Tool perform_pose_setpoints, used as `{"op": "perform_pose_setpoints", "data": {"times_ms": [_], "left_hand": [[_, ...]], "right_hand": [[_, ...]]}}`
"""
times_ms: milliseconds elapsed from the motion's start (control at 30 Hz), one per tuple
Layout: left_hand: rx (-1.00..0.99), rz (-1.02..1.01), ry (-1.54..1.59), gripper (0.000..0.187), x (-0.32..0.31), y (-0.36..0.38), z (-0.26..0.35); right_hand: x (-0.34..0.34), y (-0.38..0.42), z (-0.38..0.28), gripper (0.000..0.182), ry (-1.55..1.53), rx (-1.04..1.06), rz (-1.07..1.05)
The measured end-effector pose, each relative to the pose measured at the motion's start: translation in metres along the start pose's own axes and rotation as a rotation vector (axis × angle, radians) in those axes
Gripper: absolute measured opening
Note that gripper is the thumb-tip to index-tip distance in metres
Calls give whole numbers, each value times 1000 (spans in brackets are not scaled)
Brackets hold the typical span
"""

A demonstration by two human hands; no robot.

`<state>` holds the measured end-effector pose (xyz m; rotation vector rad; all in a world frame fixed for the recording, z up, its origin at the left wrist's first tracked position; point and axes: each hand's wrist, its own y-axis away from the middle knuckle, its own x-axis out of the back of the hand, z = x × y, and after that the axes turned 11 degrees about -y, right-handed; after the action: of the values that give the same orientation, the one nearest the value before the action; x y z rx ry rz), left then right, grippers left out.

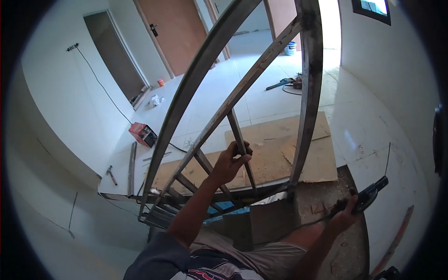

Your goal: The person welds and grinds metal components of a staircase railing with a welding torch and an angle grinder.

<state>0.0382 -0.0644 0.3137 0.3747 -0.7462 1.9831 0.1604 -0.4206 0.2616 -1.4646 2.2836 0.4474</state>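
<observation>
My left hand (231, 163) is wrapped round a thin upright metal bar (237, 133) of a railing frame. The bar runs from the slanted rail (228, 105) down to the lower rail. To the right, my right hand (344, 214) grips a black electrode holder (371, 193), with a thin rod (388, 158) pointing up from its jaw. A cable trails from the holder's lower end towards my lap. Several shorter bars join the slanted rail at the lower left.
A cardboard sheet (275, 144) lies beyond the railing on the tiled floor. Farther left are a red welding machine (143, 134) and a hammer (111, 175). Power tools (289, 84) and a blue bucket (290, 48) stand farther back. A stair edge drops below the railing.
</observation>
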Motion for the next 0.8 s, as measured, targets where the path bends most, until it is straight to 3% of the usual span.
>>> {"op": "perform_pose_setpoints", "data": {"times_ms": [67, 100, 167, 200, 267, 300, 367, 400, 467, 567, 667, 733, 800], "left_hand": [[6, 2, 1, 38, -1, 2, -3], [17, -14, 65, 38, -1, 2, -2], [38, -6, 59, 38, -1, 2, -5], [63, -5, 79, 38, 0, 2, -4], [90, -15, 96, 39, 0, 3, -2], [93, -17, 125, 39, 0, 3, -6], [113, -31, 163, 39, 1, 4, -5], [110, -36, 143, 39, 1, 4, -5], [124, -12, 136, 38, -1, 6, -7], [108, 1, 138, 38, -3, 8, -8], [131, 23, 135, 40, -2, 10, 0], [251, 5, 118, 41, 1, 10, -1], [335, 30, 273, 41, 2, 10, -41]], "right_hand": [[-9, 33, -10, 33, -138, 78, -201], [-9, 46, -2, 33, -158, 62, -203], [-1, 70, 17, 54, -116, 48, -302], [2, 77, 23, 54, -139, 31, -305], [4, 88, 25, 71, -643, -707, -533], [-6, 97, 18, 71, -664, -720, -533], [-34, 114, 0, 99, -482, -94, -867], [-45, 114, 2, 99, -501, -100, -858], [-67, 115, 8, 111, -231, 252, -849], [-81, 116, -12, 112, -234, 72, -984], [-91, 121, -10, 112, -259, 66, -1077], [-95, 123, -12, 111, -250, 104, -1094], [-97, 127, -11, 111, -206, 115, -1139]]}}
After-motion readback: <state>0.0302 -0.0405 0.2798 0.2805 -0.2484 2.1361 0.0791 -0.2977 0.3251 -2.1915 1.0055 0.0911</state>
